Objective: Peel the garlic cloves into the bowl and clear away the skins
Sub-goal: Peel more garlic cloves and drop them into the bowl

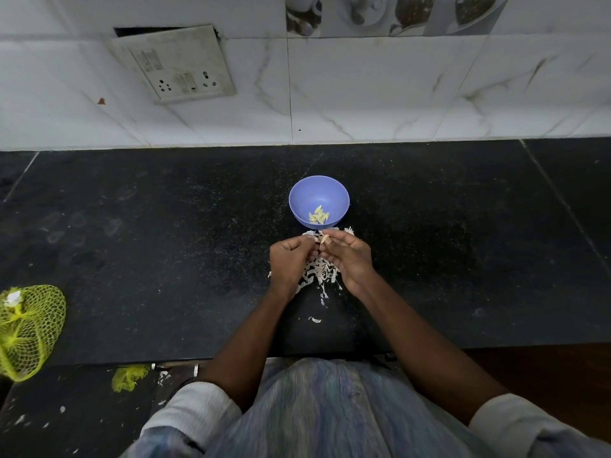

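A blue bowl (299,196) stands on the black counter and holds several peeled, pale yellow garlic cloves (319,215). Just in front of it my left hand (288,262) and my right hand (348,256) meet, fingers curled, both pinching one garlic clove (324,239) with its papery skin partly off. Beneath and between the hands lies a heap of white garlic skins (319,276), with a few stray flakes (315,320) nearer to me.
A yellow net bag (28,328) lies at the counter's left front edge, and a scrap of yellow netting (129,376) sits lower down. A tiled wall with a socket plate (180,66) backs the counter. Dark counter surface stretches to either side of the bowl.
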